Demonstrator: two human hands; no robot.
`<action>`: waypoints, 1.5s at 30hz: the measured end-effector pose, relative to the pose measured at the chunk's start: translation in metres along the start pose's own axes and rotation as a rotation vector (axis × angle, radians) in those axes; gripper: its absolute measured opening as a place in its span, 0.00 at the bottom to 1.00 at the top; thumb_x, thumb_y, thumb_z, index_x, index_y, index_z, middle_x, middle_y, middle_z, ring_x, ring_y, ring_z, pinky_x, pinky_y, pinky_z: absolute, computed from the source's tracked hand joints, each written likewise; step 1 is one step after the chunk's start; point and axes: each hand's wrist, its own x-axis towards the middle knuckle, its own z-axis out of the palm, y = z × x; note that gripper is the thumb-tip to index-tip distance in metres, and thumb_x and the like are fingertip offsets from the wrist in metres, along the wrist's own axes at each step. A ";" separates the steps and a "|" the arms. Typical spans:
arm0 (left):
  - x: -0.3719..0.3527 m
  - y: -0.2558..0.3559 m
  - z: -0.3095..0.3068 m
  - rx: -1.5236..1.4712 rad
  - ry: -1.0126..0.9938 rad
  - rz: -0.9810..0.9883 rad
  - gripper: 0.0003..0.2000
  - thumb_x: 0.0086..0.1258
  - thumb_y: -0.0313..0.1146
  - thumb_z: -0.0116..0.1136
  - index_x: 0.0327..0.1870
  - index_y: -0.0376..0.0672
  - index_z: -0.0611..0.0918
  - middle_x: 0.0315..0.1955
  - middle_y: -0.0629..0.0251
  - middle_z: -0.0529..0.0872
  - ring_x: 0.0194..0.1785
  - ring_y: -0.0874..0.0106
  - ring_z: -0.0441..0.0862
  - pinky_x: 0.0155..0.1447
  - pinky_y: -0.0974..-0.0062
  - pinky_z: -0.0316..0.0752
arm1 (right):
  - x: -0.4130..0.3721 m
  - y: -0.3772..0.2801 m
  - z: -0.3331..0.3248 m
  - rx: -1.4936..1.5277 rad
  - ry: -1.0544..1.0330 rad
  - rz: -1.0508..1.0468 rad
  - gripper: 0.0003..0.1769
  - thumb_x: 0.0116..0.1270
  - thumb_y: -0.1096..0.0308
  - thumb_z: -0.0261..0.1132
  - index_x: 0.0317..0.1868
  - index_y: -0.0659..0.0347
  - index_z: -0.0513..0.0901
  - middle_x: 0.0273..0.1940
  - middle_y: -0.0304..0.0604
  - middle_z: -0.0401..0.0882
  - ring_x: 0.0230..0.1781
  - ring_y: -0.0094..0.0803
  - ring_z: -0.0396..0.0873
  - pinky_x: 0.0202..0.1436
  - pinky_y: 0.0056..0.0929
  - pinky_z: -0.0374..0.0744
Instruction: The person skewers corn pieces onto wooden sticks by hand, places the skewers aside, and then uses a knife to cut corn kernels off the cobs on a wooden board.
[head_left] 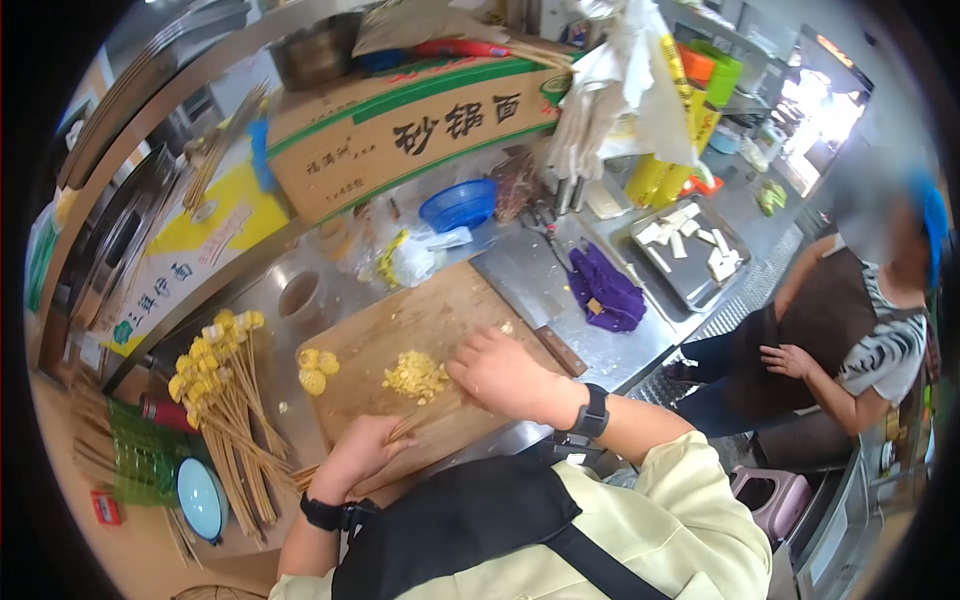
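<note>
My left hand [362, 452] is closed around thin bamboo skewers [402, 428] at the near edge of the wooden cutting board [440, 310]. My right hand [497, 375] rests over the board with its fingers curled, right beside a pile of small yellow food pieces [415, 376]. Whatever its fingertips hold is hidden. A few yellow round slices [318, 368] lie at the board's left edge. Left of the board, a bundle of skewers [232, 440] carries yellow pieces [212, 358] on its far ends. A wooden handle [561, 351] lies along the board's right edge.
Behind the board are a blue basket [458, 205] and a cardboard box [420, 130]. To the right lie a purple cloth [606, 287] and a metal tray [690, 285] with white strips. A light-blue bowl [202, 499] sits at left. Another person [835, 320] stands at right.
</note>
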 end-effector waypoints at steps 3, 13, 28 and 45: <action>-0.017 0.005 -0.014 -0.053 -0.149 0.038 0.14 0.63 0.44 0.62 0.37 0.40 0.81 0.30 0.50 0.83 0.36 0.50 0.80 0.38 0.62 0.74 | -0.019 -0.020 -0.021 0.289 -0.426 0.137 0.15 0.59 0.59 0.65 0.41 0.60 0.78 0.33 0.51 0.81 0.40 0.47 0.80 0.43 0.45 0.76; -0.042 -0.018 0.009 0.249 -0.082 0.165 0.13 0.63 0.45 0.61 0.33 0.45 0.78 0.28 0.54 0.82 0.35 0.51 0.80 0.36 0.58 0.73 | -0.045 -0.043 0.028 0.811 -0.566 0.117 0.19 0.66 0.54 0.61 0.45 0.62 0.77 0.31 0.53 0.80 0.36 0.51 0.79 0.39 0.43 0.75; -0.015 0.026 0.017 0.345 -0.114 0.216 0.15 0.66 0.43 0.58 0.40 0.41 0.72 0.30 0.49 0.82 0.36 0.49 0.80 0.37 0.55 0.74 | -0.016 -0.076 0.042 0.535 -0.282 0.099 0.15 0.63 0.59 0.61 0.44 0.61 0.76 0.35 0.55 0.81 0.40 0.56 0.78 0.41 0.50 0.74; -0.055 -0.022 0.076 -0.821 0.123 -0.439 0.08 0.76 0.35 0.48 0.41 0.41 0.74 0.22 0.73 0.72 0.25 0.80 0.68 0.30 0.81 0.63 | -0.215 0.155 0.076 0.297 0.553 1.206 0.07 0.59 0.71 0.60 0.38 0.59 0.81 0.39 0.51 0.80 0.42 0.49 0.79 0.46 0.42 0.77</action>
